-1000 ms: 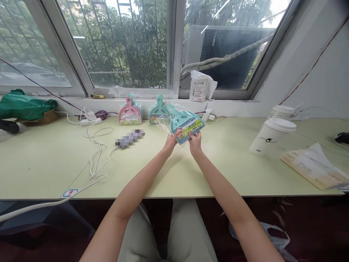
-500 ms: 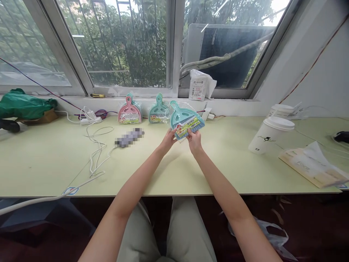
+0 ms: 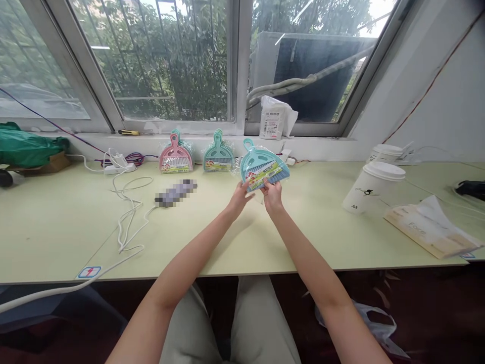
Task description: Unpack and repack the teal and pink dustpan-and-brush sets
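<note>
You have the wrapped teal dustpan set pinched at its lower edge between your left hand and right hand, both closed on it, held just above the table near the back edge. You seem to be standing it up beside the pink set and the other teal set leaning along that edge. Setting it down would call for lowering its bottom edge to the table and tipping it back before letting go.

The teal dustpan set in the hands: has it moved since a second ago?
Yes. The teal dustpan set has turned upright and gone farther from the person, toward the window ledge, nearing the leaning teal set.
</note>
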Motion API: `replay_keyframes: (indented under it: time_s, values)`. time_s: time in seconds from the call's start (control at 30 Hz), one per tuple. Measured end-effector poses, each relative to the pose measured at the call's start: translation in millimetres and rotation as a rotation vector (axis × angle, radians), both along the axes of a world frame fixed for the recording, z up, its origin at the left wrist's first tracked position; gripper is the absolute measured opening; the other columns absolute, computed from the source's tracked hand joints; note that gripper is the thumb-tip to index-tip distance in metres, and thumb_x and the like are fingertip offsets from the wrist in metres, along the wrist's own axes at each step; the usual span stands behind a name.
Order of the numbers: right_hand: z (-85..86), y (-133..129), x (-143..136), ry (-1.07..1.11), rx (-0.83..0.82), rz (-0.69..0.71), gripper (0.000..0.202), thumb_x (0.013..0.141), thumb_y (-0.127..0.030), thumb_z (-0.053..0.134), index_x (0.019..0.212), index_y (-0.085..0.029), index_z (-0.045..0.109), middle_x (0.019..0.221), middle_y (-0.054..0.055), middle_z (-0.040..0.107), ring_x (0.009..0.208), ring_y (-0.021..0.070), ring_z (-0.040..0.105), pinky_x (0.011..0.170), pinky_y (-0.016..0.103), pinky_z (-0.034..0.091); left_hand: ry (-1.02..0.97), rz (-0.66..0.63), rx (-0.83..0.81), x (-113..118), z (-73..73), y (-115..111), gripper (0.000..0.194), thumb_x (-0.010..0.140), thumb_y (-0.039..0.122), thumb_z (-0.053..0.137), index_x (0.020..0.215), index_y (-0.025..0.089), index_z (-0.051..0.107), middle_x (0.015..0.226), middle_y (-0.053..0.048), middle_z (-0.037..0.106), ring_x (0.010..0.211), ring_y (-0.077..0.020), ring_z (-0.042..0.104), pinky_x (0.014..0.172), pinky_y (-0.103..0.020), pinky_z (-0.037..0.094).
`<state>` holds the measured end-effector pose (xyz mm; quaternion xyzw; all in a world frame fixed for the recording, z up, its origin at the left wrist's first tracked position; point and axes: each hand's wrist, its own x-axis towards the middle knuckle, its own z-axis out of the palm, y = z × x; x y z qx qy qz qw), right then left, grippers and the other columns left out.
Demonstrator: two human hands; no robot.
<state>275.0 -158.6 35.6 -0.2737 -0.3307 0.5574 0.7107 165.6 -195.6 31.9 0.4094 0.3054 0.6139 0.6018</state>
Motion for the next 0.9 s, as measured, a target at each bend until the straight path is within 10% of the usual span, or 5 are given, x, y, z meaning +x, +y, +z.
replay_keyframes:
  time_s: [0.23, 0.5, 0.9]
  values:
    - [-1.9, -11.1, -15.9, -0.099, 0.018, 0.325, 0.028, 0.07, -0.015, 0.073, 0.092, -0.022, 0.056, 0.099, 0.002, 0.071, 0.102, 0.0212, 0.068, 0.089, 0.039, 0.06, 0.011, 0.185, 0.122, -45.0, 12.9, 4.1, 0.042, 0.085, 0.041, 0.062, 0.121, 0.02, 0.059, 0.12, -0.007, 0.068, 0.115, -0.0267, 0.062, 0.101, -0.041, 0.05]
    - [-3.6, -11.1, -14.0, -0.014, 0.082, 0.201, 0.03, 0.073, -0.019, 0.071, 0.099, -0.022, 0.056, 0.104, 0.003, 0.07, 0.103, 0.0197, 0.067, 0.092, 0.037, 0.058, 0.06, -0.036, 0.067, -31.8, 11.6, -1.4, 0.047, 0.076, 0.038, 0.07, 0.116, 0.016, 0.06, 0.122, -0.01, 0.066, 0.116, -0.0271, 0.061, 0.099, -0.04, 0.05]
    - [-16.6, 4.3, -15.5, -0.046, -0.11, 0.268, 0.026, 0.073, -0.007, 0.058, 0.096, -0.021, 0.054, 0.091, 0.002, 0.072, 0.097, 0.0197, 0.07, 0.094, 0.036, 0.057, 0.276, 0.259, 0.008, -41.1, -20.0, 23.9, 0.055, 0.057, 0.038, 0.078, 0.103, 0.013, 0.062, 0.1, -0.009, 0.07, 0.088, -0.0217, 0.065, 0.073, -0.029, 0.051]
